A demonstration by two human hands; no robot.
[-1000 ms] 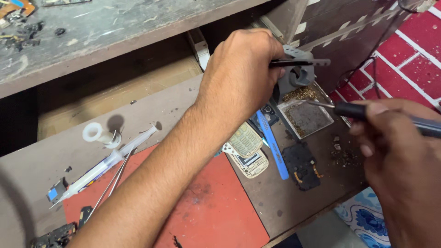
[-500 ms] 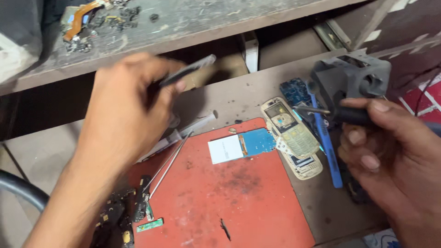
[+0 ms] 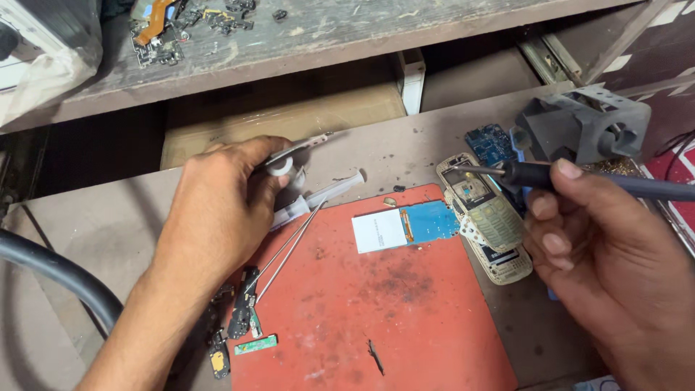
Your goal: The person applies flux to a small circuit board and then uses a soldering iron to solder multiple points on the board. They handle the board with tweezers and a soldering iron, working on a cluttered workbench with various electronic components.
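The left hand [image 3: 217, 217] pinches tweezers [image 3: 300, 147] above a syringe [image 3: 318, 199] beside the red mat [image 3: 376, 318]. Right of them, an opened phone [image 3: 486, 217] lies under the soldering iron [image 3: 565, 177], gripped in the right hand's [image 3: 615, 275] closed fingers.

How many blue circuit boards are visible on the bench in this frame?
2. One blue circuit board lies on the red mat beside a white screen; another sits behind the opened phones, near the soldering iron stand. Others may be hidden.

Brown workbench [image 3: 427, 141], dusty. On it: red mat [image 3: 362, 318], gold phone shell [image 3: 486, 217], grey iron stand [image 3: 583, 123], plastic syringe [image 3: 318, 197], small blue board [image 3: 491, 143].
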